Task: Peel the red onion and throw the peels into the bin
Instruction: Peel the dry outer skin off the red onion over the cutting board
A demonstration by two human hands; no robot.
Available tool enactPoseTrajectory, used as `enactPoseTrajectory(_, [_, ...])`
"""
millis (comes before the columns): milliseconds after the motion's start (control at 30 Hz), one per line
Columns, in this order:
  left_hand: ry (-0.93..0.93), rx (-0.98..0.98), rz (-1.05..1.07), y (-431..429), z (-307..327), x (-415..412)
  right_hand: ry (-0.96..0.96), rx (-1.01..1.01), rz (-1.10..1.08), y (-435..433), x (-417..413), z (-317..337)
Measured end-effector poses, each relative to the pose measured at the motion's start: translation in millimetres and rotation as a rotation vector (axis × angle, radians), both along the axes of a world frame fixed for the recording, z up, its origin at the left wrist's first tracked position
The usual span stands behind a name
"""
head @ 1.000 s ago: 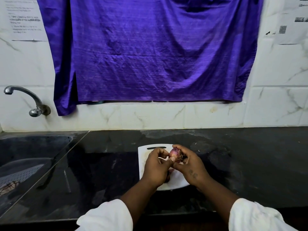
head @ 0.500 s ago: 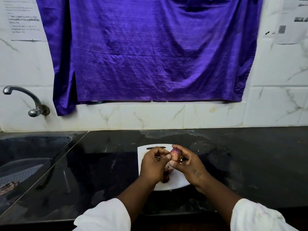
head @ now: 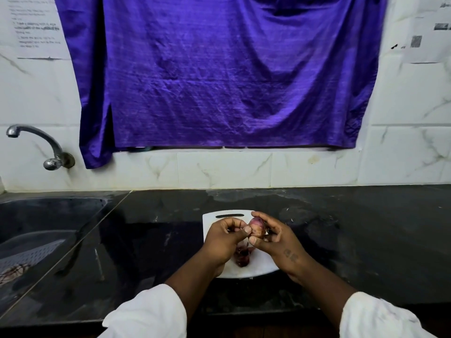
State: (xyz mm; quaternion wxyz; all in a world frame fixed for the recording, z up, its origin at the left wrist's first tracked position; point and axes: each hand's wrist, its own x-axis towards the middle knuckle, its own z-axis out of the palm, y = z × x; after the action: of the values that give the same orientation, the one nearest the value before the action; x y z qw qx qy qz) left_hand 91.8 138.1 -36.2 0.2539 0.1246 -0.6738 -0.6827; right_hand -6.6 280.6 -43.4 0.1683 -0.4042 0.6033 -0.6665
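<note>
Peeling the onion (head: 256,226) above the board (head: 262,268), I grip it in my right hand (head: 278,240) while my left hand (head: 223,239) pinches its skin with curled fingers. Some peels (head: 242,259) lie on the board beneath. Next, I judge, comes a steady pull to strip that skin; no bin is in view.

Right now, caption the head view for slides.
Right hand holds a red onion, left hand picks its skin, over a cutting board with peels.
</note>
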Motion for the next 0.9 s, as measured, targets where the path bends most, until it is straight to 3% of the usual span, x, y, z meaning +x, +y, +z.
enactPoseTrajectory(267, [-0.039,-0.229,-0.018,1.2,-1.6,1.5,-0.077,-0.007,-0.092,-7.1,-2.2,-11.7])
enactPoseTrajectory(400, [-0.036,-0.232,-0.036,1.9,-2.7,3.6,-0.097,0.004,-0.150,-7.6,-2.4,-10.0])
enactPoseTrajectory(500, [-0.069,-0.229,-0.068,0.4,-2.5,6.7,-0.242,-0.053,-0.180,-5.0,-3.5,-3.9])
enactPoseTrajectory(633, [-0.121,-0.291,-0.044,-1.2,-3.0,10.9,-0.528,-0.165,-0.083,0.6,-7.9,2.7])
enactPoseTrajectory(800, [-0.166,-0.472,0.077,0.5,0.7,9.9,-0.588,-0.137,0.019,-0.7,-3.0,6.2])
enactPoseTrajectory(900, [-0.090,-0.645,0.172,3.6,4.0,11.3,-0.607,-0.113,0.040,-1.0,-0.9,7.5])
